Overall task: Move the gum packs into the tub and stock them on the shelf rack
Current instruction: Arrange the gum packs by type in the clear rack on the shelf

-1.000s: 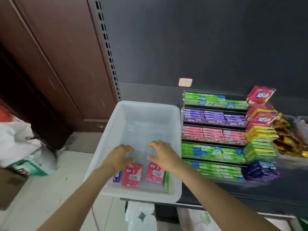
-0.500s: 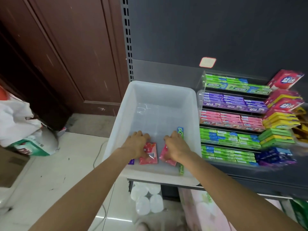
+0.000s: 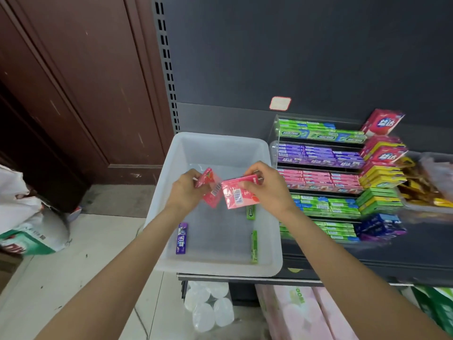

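A translucent white tub (image 3: 274,244) sits on the shelf edge, left of the clear tiered gum rack (image 3: 318,182). Above the tub my left hand (image 3: 186,190) grips one pink gum pack (image 3: 212,192), tilted with its barcode showing. My right hand (image 3: 267,190) pinches a second pink gum pack (image 3: 236,196) right beside it, the two packs nearly touching. On the tub floor lie a purple gum stick (image 3: 182,238) at the left and two green gum sticks (image 3: 251,212) (image 3: 254,246) along the right wall.
The rack's tiers hold green, purple and pink gum rows; boxed packs (image 3: 381,182) stack to its right beside a snack tray (image 3: 426,187). A dark back panel rises behind. A brown door (image 3: 73,82), a bag (image 3: 27,217) on the tiled floor, rolls (image 3: 208,310) below.
Both hands have lifted the two pink packs off the tub floor and brought them together above it. The camera has shifted, so the tub and rack sit further right and lower in view.
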`<state>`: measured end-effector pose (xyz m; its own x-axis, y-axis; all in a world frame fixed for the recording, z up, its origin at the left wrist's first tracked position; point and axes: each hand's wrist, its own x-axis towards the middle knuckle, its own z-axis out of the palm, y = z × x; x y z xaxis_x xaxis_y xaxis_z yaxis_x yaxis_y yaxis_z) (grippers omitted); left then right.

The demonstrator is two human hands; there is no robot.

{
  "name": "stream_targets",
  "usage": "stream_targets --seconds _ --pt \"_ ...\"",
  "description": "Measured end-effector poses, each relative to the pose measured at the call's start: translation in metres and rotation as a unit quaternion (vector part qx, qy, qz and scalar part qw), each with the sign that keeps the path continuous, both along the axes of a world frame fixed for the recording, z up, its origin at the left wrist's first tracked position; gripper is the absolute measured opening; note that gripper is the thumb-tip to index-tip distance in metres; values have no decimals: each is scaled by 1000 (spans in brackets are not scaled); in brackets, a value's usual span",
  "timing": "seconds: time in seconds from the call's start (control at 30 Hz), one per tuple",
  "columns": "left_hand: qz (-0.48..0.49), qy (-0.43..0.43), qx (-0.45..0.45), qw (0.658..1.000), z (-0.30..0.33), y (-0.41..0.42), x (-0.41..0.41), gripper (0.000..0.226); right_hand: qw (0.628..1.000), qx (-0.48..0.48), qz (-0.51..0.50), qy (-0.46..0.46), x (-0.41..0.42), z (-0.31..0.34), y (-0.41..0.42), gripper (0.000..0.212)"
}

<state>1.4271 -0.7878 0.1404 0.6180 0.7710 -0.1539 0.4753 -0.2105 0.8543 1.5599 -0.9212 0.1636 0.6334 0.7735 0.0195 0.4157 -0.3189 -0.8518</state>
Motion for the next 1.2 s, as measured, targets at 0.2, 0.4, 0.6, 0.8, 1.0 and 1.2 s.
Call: stream_targets --seconds 0.2,0.4,0.6,0.8,1.0,1.2 --pt "-75 -135 -136 978 41 -30 34 9 992 113 -53 23 22 25 -19 23" --pt "-73 -142 -163 974 76 -64 89 13 988 118 -93 -36 68 47 -55 28" --pt "-31 -162 -170 972 107 -103 154 11 984 59 -66 -157 114 76 -92 25" --pt "-26 -187 -238 953 127 -133 205 17 987 1 13 -161 161 97 -134 70" --pt "-36 -214 -280 935 136 -160 244 15 967 -47 38 -248 203 105 -163 59" --pt "-63 -194 -256 945 131 -177 274 19 821 -92 -60 -560 243 107 -179 38"
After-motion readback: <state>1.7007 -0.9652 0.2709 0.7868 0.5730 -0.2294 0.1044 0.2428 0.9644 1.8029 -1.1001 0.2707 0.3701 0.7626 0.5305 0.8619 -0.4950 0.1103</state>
